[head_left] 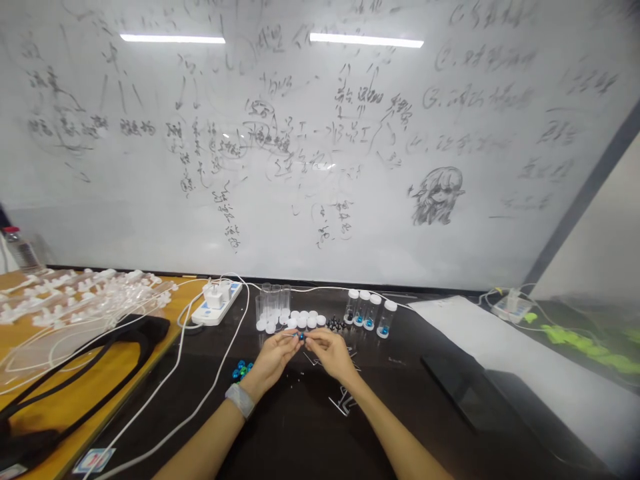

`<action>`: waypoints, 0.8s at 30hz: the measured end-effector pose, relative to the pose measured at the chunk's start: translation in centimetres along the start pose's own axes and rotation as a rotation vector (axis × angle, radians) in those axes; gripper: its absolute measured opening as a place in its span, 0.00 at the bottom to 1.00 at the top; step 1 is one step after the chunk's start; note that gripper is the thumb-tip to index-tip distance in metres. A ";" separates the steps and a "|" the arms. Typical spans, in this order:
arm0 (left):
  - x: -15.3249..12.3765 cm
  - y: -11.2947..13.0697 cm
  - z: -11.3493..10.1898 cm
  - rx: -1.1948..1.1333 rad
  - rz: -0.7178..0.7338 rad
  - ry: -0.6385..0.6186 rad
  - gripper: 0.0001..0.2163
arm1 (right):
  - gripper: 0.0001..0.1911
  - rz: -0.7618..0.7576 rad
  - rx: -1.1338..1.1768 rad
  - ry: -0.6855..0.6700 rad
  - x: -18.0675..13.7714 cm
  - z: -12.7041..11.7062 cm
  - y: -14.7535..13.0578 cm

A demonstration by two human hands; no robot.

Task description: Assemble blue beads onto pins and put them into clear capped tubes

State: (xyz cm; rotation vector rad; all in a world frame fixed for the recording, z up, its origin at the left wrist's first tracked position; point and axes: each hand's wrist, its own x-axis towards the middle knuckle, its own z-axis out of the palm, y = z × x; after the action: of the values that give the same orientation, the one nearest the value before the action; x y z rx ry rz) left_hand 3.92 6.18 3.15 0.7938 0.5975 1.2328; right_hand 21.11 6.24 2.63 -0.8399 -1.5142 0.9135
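Note:
My left hand (273, 358) and my right hand (331, 353) meet above the dark table, fingertips pinched around a small shiny blue piece (301, 337). A thin light sliver shows by the left fingertips, too small to name. Loose blue and green shiny pieces (242, 371) lie left of my left wrist. Beyond my hands are round white caps (303, 320), upright clear tubes (273, 303) and a cluster of small black pieces (336, 324). White-capped tubes (370, 313) to the right hold small blue or dark pieces. Thin bent metal rods (343, 401) lie under my right forearm.
A white power strip (218, 303) with trailing cables stands back left. The yellow table (185, 293) at left carries clear and white plastic parts (100, 297) and a black strap. At right are a dark flat device (453, 390) and a white sheet (465, 327). A whiteboard (320, 220) rises behind.

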 end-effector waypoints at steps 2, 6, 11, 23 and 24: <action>-0.1 -0.1 0.1 0.020 0.009 -0.004 0.12 | 0.17 0.012 0.003 0.026 0.0 -0.1 0.0; -0.3 0.0 0.4 0.080 0.032 0.010 0.14 | 0.17 0.007 0.026 0.071 -0.1 0.0 -0.2; -0.4 0.2 0.6 0.118 0.041 -0.004 0.15 | 0.16 -0.002 0.003 0.132 -0.3 0.2 -0.3; -0.3 0.3 0.5 0.120 0.089 0.001 0.16 | 0.20 0.049 0.069 0.123 -0.2 0.0 -0.6; -0.4 0.3 0.6 0.135 0.092 0.005 0.16 | 0.21 0.068 0.079 0.128 -0.2 0.0 -0.7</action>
State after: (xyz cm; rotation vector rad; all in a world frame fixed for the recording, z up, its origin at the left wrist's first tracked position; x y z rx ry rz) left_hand 4.10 5.75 3.78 0.9403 0.6599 1.2890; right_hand 21.09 5.81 3.14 -0.8802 -1.3379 0.9454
